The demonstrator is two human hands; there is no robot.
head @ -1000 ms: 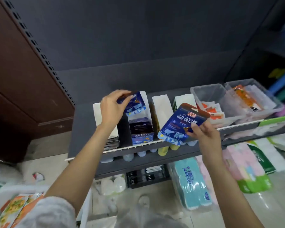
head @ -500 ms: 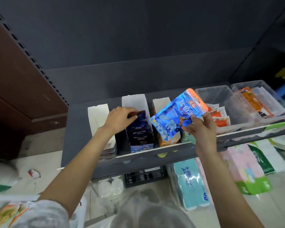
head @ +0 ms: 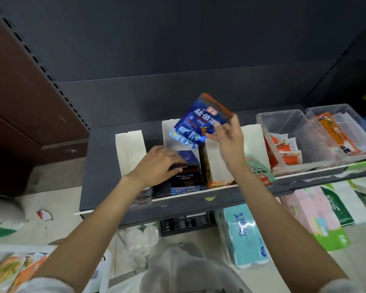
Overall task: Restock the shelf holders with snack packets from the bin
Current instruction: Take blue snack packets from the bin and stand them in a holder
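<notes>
Nearest, at lower left: white bin (head: 101,269) holding orange and green snack packs (head: 11,269), partly cut off by the frame edge.

Below the shelf, on the floor: teal tissue pack (head: 244,237), pink and green pack (head: 319,216) to its right.

At the front edge of the dark shelf (head: 99,166): row of white cardboard holders. Left holder (head: 130,149) standing near the left end. Middle holder (head: 169,132) loaded with dark blue packets (head: 186,172), stacked upright one behind another to the front lip. Next holder to the right (head: 218,166) showing an orange carton face at its front.

Left hand (head: 159,166) laid over the top of the dark blue packets, fingers curled onto the foremost ones, pressing them; not clear whether any single packet is pinched.

Right hand (head: 226,138) raised above the holders, thumb and fingers clamped on the lower edge of a blue snack packet (head: 199,121). Packet glossy, deep blue with white characters, pale blue and white pattern at one end, orange strip along the other; tilted, held in the air over the rear of the middle holder, slightly blurred.

Toward the right end of the shelf: two clear plastic tubs (head: 287,132) with orange sachets (head: 285,149).
</notes>
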